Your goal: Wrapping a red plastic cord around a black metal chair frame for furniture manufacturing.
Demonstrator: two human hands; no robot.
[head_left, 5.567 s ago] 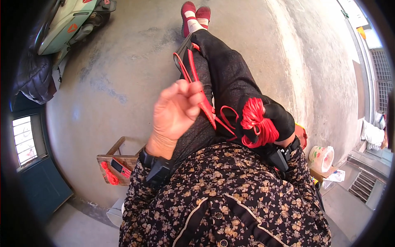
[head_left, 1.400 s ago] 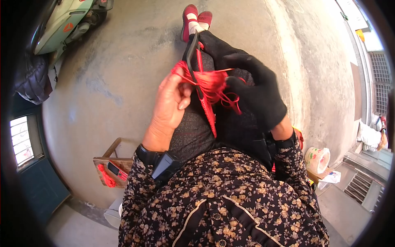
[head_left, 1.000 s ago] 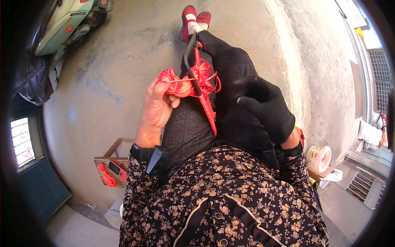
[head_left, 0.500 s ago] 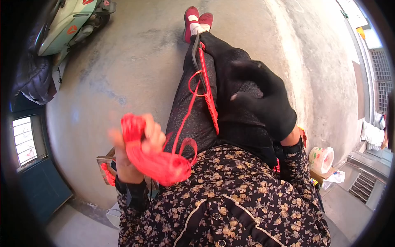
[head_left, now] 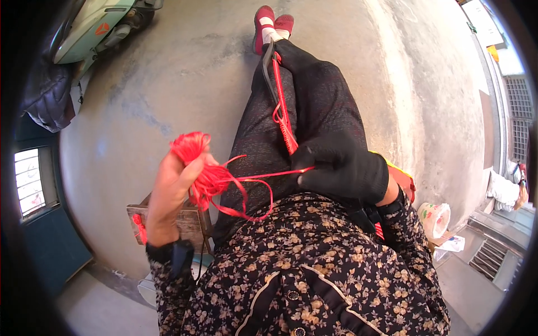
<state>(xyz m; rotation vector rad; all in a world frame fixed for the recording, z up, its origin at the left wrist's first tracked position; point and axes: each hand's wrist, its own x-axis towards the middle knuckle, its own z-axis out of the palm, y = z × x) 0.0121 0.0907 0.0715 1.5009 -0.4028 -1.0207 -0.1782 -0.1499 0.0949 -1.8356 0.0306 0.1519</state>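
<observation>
Left hand: your bare left hand [head_left: 176,189] is closed around the red cord bundle [head_left: 210,186], out to the left of your lap, with the thumb pressed across it.
Red cord bundle: it sits in that hand, its tuft poking out above the fingers and its loose strands spilling to the right.
Right hand: your black-gloved right hand [head_left: 343,171] is over your right thigh, thumb and fingers pinched on a strand [head_left: 274,175].
Strand line: it runs almost level from the bundle to your right hand, rising slightly; a slack loop [head_left: 270,203] hangs below it.
Woven piece: the red woven piece [head_left: 286,134] lies on your lap, its long axis running from your shins toward your waist, so the strand runs crosswise to it. Your right hand is nearer, just beside its near end; you cannot tell if they touch.
Black strip: a black strip [head_left: 267,74] runs alongside the woven piece's far part.
Wooden stool: by your left forearm, a wooden stool [head_left: 189,227] carries another red coil [head_left: 139,222].
</observation>
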